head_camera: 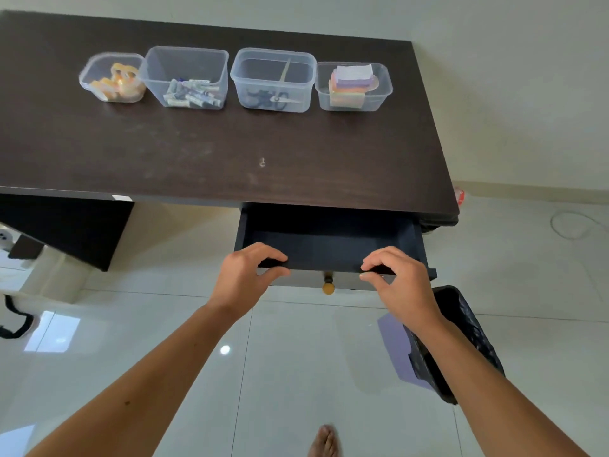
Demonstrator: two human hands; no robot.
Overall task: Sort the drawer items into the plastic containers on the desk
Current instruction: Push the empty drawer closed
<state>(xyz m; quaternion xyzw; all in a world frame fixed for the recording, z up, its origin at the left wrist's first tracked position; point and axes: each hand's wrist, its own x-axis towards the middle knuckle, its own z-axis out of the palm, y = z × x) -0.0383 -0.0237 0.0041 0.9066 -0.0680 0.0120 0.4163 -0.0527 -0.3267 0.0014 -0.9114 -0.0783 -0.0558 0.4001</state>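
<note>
Dark brown wooden desk top, faintly smudged. Four clear plastic containers: orange-yellow tape rolls, grey-blue pens, black-handled scissors, stacked pastel sticky notes in white, purple, orange and yellow. Navy open drawer, round brass-coloured knob. Glossy white floor tiles. Black bin liner.

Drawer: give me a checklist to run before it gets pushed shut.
1. Drawer emptied: ok, the visible inside shows nothing.
2. Left hand grips the front edge: ok.
3. Right hand grips the front edge: ok.
4. Fingertips clear of the closing gap: not ok, they curl over the edge.
5. Four containers on the desk hold items: ok.
6. Knob unobstructed: ok.
</note>
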